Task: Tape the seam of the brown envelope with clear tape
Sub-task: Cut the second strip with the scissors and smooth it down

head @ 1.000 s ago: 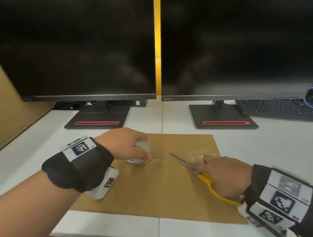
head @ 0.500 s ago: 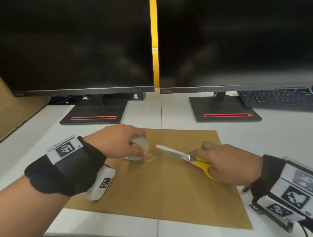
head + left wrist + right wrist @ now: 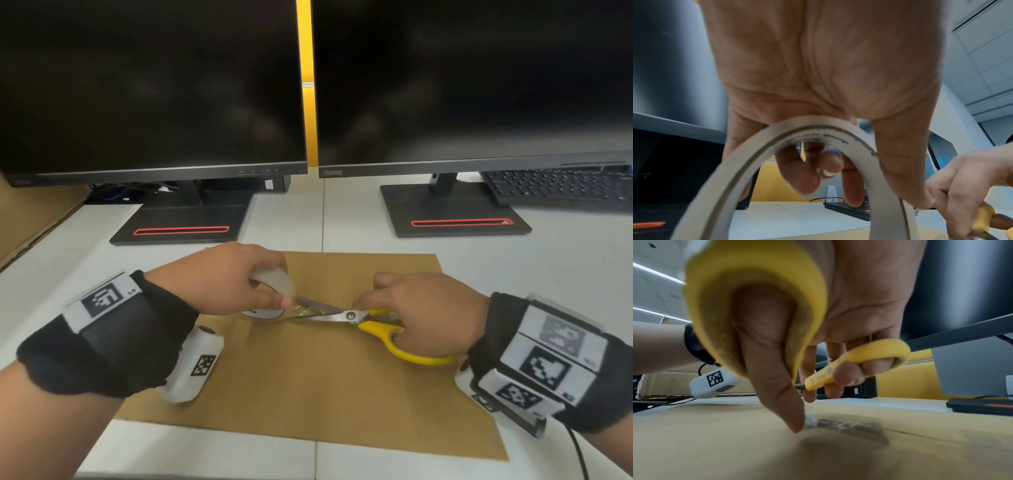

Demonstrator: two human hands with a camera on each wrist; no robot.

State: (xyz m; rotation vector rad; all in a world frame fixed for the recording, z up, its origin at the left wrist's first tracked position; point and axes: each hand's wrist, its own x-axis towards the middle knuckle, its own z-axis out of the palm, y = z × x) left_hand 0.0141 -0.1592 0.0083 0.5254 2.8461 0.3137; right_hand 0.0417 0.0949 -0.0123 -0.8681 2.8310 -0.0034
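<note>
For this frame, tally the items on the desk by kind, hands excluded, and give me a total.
Monitors: 2, left and right
Keyboards: 1
Brown envelopes: 1
Clear tape rolls: 1, held by the left hand
Yellow-handled scissors: 1, held by the right hand
Total: 6

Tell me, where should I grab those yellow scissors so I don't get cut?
Take the yellow-handled steel scissors by the yellow loops, coming from the right. The blades point left toward the clear tape roll, so the loops are the safe end. The right hand shows the grip: thumb through one loop, fingers through the other, as the right wrist view shows.
</note>
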